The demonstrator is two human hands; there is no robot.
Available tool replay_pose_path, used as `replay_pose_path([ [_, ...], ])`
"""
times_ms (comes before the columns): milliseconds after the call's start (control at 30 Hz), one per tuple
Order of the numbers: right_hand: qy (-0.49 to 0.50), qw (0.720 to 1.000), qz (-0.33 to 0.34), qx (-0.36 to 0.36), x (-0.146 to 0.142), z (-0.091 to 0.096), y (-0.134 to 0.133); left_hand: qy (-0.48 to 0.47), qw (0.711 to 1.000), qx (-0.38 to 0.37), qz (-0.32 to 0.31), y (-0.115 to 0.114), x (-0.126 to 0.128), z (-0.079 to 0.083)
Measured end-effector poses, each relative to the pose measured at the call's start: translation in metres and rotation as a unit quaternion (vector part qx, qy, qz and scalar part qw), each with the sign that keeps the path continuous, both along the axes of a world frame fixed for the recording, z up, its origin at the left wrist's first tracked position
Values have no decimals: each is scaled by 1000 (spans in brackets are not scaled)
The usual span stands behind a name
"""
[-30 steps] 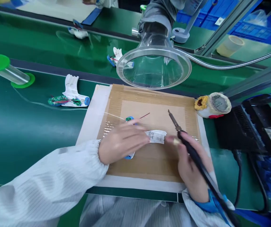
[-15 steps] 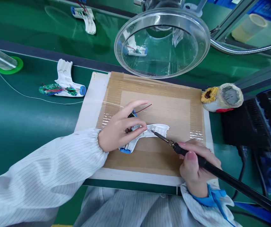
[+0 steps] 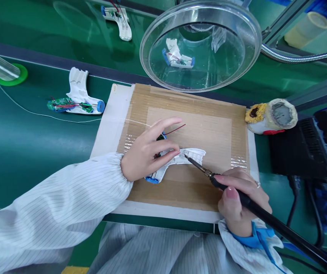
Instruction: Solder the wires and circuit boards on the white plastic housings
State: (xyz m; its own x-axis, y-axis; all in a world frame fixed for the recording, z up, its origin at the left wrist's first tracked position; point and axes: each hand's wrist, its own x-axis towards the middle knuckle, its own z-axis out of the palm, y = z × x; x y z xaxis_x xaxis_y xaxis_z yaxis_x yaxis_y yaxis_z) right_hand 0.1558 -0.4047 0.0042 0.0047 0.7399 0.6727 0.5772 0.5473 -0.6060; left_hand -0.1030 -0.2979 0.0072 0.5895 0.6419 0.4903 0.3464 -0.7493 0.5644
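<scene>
My right hand [image 3: 243, 201] grips a black soldering iron [image 3: 253, 207], its tip resting on or very near the inner face of a curved white plastic shell [image 3: 193, 155]. My left hand [image 3: 152, 150] hovers over the shell's left part, thumb and fingertip pinched close to the iron's tip. A thin solder wire [image 3: 129, 120] runs under that hand towards the pinch; its end is too small to make out. Partly hidden beneath the left hand are a green circuit board [image 3: 160, 137] and a blue round end piece [image 3: 152, 180]. One dark red wire [image 3: 176, 129] sticks out loose.
The shell lies on a cardboard-covered board [image 3: 197, 190]. A similar shell with circuit boards [image 3: 79, 93] lies left, near a solder spool holder [image 3: 9, 72]. A round magnifier lens [image 3: 200, 49] hangs above the far side. At right stand a small decorated pot [image 3: 280, 114] and a black box [image 3: 297, 148].
The iron's tip stays at about the same spot on the shell. Both hands keep nearly the same pose. The whole view has shifted slightly, with the magnifier appearing a little further right.
</scene>
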Motion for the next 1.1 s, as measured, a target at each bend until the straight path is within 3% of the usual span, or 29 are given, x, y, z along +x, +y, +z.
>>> replay_pose_path([
  [367, 11, 996, -19, -81, 0, 4, -3, 18, 1000, 21, 8, 2, 4, -2],
  [667, 12, 998, -11, -59, -1, 0, 1, 26, 999, 44, 9, -1, 8, 1],
  [767, 10, 999, 4, -35, -1, -1, 2, -19, 996, 10, 85, 18, -5, 9],
  [867, 28, 999, -28, -23, 1, 0, -2, -18, 985, -2, 174, 49, -28, 17],
  [967, 39, 993, -69, -83, -1, 1, -6, 28, 984, 17, 175, 67, -35, 26],
  [1100, -16, 987, -90, -131, -8, -2, 1, 74, 992, -3, 104, 56, -10, 34],
])
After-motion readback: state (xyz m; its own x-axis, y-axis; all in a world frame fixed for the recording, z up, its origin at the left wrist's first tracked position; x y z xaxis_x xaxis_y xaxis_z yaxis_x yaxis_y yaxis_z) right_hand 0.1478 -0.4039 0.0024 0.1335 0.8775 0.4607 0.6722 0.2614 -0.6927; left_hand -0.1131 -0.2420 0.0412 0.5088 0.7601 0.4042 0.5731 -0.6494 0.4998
